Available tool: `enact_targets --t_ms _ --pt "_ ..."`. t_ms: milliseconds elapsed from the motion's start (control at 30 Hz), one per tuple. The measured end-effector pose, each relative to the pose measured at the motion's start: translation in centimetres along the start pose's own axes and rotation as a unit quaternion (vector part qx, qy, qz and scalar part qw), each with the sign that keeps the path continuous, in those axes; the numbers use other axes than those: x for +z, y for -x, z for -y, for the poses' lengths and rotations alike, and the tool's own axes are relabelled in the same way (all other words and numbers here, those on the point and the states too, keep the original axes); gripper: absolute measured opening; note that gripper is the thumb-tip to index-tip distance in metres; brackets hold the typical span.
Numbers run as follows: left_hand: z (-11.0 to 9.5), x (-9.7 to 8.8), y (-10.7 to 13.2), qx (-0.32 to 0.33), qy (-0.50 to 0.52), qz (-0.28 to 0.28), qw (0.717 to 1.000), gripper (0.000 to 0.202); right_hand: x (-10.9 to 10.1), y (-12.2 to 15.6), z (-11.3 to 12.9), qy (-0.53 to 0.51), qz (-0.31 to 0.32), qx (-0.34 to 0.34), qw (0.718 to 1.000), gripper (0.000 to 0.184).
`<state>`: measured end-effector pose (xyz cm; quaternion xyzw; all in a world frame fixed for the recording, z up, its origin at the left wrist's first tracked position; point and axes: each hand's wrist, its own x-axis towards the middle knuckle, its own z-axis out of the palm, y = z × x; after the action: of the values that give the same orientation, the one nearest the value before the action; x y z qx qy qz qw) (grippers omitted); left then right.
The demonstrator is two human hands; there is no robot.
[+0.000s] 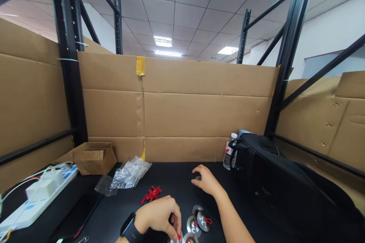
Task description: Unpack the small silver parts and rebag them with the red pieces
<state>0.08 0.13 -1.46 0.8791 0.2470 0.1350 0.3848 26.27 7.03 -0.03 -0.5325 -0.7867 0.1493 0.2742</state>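
Observation:
My left hand, with a black watch on the wrist, is closed in a pinch over a small round metal disc with a red piece at the bottom edge. My right hand lies further out on the black table, fingers curled around a small metal piece. Between the hands lie several shiny metal discs, some with red parts. A small pile of red pieces rests just left of my left hand.
Crumpled clear plastic bags and an open cardboard box sit at the back left. A white power strip with chargers lies far left. A black bag and a water bottle stand at the right. Cardboard walls surround the table.

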Motion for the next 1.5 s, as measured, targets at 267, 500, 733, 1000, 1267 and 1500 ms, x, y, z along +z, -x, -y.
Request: enact_targets --t_ms 267,500,733,1000,1267,1500 --pt "-1.8 -2.5 0.6 -0.038 -0.118 -0.281 0.952 0.006 1.6 0.9 5.3 -0.210 0.184 -0.115 0.953 0.052" --pt "-1.5 -2.4 -0.3 -0.007 -0.114 -0.375 0.920 0.013 2.3 1.4 7.3 -0.184 0.075 -0.121 0.972 0.031" --pt "-1.2 -1.3 -1.5 -0.018 -0.049 -0.509 0.859 0.003 2.2 1.0 7.3 -0.314 0.007 -0.070 0.947 0.046" --pt "-1.2 -0.9 -1.6 -0.017 -0.026 -0.472 0.881 0.007 2.7 1.3 7.5 -0.317 0.040 -0.091 0.943 0.037" --pt "-1.3 -4.1 0.7 -0.085 -0.155 -0.450 0.875 0.009 0.7 0.3 4.7 -0.177 -0.018 -0.044 0.983 0.037" --pt "3.1 -6.3 3.9 -0.166 -0.180 -0.291 0.925 0.017 -0.6 0.1 -1.4 0.061 0.001 0.063 0.996 0.034"
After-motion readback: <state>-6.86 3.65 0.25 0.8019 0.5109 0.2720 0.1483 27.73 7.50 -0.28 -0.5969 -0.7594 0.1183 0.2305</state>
